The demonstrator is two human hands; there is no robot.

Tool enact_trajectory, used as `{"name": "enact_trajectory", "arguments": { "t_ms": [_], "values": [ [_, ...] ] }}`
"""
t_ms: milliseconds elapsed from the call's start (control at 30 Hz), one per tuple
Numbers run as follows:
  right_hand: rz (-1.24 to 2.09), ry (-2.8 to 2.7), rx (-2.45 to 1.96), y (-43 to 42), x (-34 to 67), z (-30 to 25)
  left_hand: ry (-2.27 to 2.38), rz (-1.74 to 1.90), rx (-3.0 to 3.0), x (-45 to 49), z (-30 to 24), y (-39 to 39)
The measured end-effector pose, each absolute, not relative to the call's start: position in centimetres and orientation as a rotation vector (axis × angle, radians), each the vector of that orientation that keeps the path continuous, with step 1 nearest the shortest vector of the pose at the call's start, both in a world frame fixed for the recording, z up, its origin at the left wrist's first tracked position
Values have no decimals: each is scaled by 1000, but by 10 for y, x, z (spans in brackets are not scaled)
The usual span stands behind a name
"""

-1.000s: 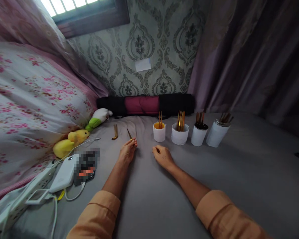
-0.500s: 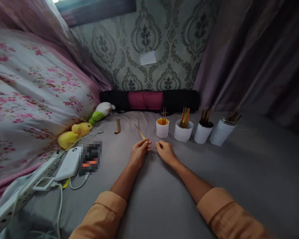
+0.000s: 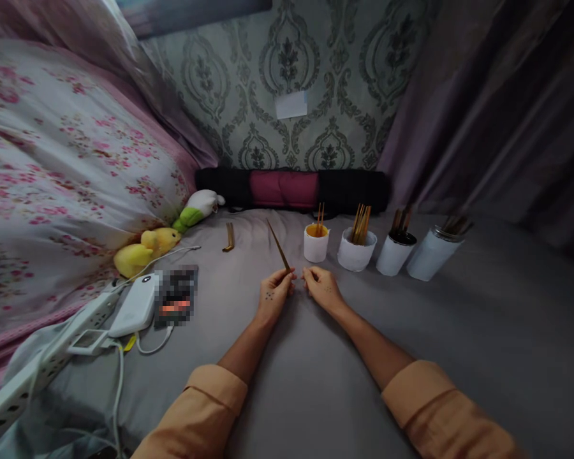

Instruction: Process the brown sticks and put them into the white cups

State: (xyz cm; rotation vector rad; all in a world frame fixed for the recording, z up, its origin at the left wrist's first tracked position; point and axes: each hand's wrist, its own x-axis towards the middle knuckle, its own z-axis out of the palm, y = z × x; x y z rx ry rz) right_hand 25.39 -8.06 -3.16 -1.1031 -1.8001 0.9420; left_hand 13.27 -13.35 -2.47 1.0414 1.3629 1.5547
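My left hand (image 3: pixel 274 294) pinches a thin brown stick (image 3: pixel 278 245) by its lower end, so the stick points up and away over the grey sheet (image 3: pixel 287 357). My right hand (image 3: pixel 321 287) rests on the sheet right beside it, fingers curled, fingertips almost touching the left hand; I see nothing in it. Just beyond the hands stands a row of white cups: a cup with an orange inside (image 3: pixel 315 242), a second cup (image 3: pixel 356 249), a third with a dark rim (image 3: pixel 395 252) and a tilted one (image 3: pixel 432 253), each holding sticks. A small bundle of sticks (image 3: pixel 228 236) lies loose at the left.
A yellow soft toy (image 3: pixel 146 250) and a green-and-white one (image 3: pixel 197 208) lie against the floral bedding (image 3: pixel 67 178). A white power bank (image 3: pixel 134 305), a power strip (image 3: pixel 38 373) and cables sit at the left. A black and maroon roll (image 3: pixel 291 189) lies along the wall.
My left hand has carried the stick rightward from near the loose bundle and raised its tip, ending beside my right hand. The right hand shifted slightly towards it.
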Motion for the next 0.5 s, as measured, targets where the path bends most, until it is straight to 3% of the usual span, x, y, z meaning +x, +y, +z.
{"name": "enact_trajectory", "arguments": {
  "t_ms": [500],
  "values": [
    [1022, -1591, -929, -80, 255, -19, 1636, 1532, 1717, 131, -28, -139]
  ]
}}
